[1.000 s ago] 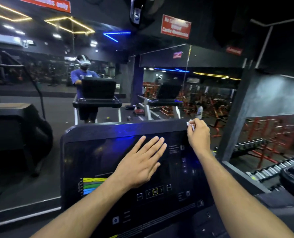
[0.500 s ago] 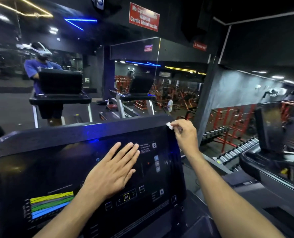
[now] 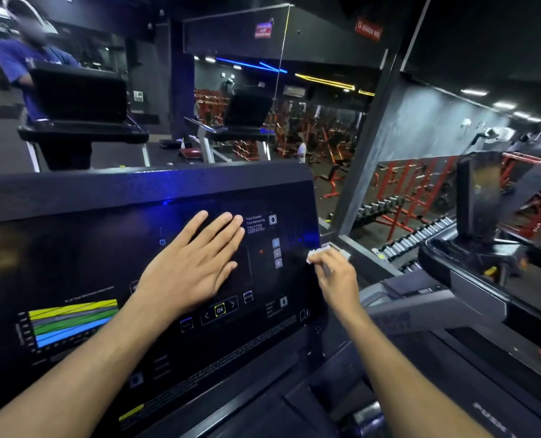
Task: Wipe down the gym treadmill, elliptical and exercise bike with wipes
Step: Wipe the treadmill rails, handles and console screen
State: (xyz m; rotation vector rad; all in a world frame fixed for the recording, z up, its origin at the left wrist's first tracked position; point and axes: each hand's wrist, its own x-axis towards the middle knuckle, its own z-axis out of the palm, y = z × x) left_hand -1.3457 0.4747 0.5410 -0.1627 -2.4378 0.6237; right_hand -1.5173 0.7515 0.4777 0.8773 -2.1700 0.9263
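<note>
A black treadmill console [image 3: 73, 254] with a dark glossy panel fills the lower left of the head view. My left hand [image 3: 190, 263] lies flat on the middle of the panel, fingers straight and together. My right hand [image 3: 335, 273] grips a small crumpled white wipe [image 3: 315, 253] and holds it against the panel's right edge, about halfway down. A coloured chart and an OK button show on the panel below my left hand.
A second treadmill console [image 3: 481, 197] stands to the right. A mirror wall ahead reflects a person in a blue shirt [image 3: 25, 61] behind a console. Dumbbell racks [image 3: 421, 229] and red gym frames sit behind the glass on the right.
My right hand has slid the wipe down from the console's top right corner along its right edge. My left hand has stayed flat on the panel. The camera has turned to the right.
</note>
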